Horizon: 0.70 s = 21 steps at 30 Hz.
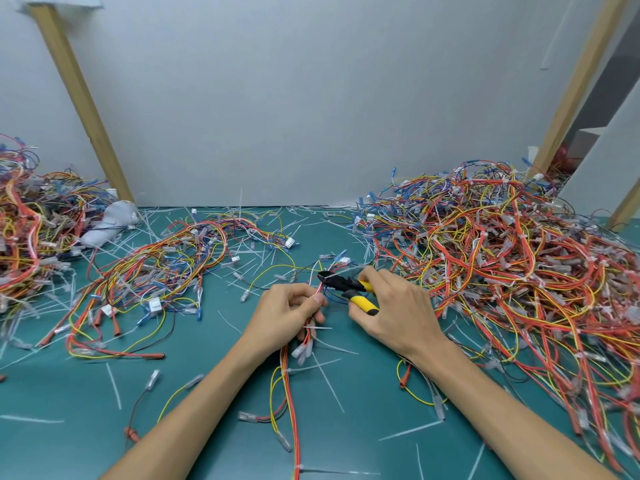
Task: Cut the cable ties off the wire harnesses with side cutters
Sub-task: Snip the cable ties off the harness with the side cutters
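- The left hand (291, 306) pinches one wire harness (294, 386) just left of the side cutters (346, 284). The right hand (394, 306) grips their yellow handles, and the black jaws reach into the wires.
- Many cut cable ties (327, 379) lie loose on the green mat (207, 410) around the side cutters, so part of the work seems done.
- The large pile (502, 254) right of the side cutters shows white ties on its bundles, so much work seems left.
- The held harness has thin red, yellow and blue wires, with a tie (287, 371) on it below the side cutters.
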{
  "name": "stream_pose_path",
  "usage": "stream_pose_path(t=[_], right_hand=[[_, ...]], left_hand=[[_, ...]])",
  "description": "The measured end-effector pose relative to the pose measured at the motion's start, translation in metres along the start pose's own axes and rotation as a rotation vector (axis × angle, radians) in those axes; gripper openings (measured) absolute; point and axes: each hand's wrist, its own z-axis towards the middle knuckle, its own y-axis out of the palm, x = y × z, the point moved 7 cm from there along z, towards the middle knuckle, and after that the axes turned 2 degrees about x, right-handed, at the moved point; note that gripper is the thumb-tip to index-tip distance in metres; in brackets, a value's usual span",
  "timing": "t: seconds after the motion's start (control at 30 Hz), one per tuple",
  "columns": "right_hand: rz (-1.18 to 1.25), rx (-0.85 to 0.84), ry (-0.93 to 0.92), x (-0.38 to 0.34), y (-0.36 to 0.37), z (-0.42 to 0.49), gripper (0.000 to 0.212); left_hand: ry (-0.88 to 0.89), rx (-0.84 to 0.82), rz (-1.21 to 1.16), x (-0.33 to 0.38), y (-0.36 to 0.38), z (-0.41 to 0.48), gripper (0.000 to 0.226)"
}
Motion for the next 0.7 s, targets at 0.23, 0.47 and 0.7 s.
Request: stream_pose_path(t=[0.23, 0.47, 0.7], right_hand=[[0.029, -0.106, 0.068, 0.009, 0.011, 0.001, 0.028], [-0.209, -0.059, 0.081, 0.008, 0.006, -0.002, 0.045], [-0.207, -0.023, 0.070, 0.011, 0.007, 0.000, 0.044]], left_hand=[[0.009, 0.000, -0.014, -0.002, -0.001, 0.001, 0.021], [0.047, -0.014, -0.031, -0.002, 0.001, 0.001, 0.020], [0.041, -0.010, 0.000, -0.004, 0.002, 0.001, 0.018]])
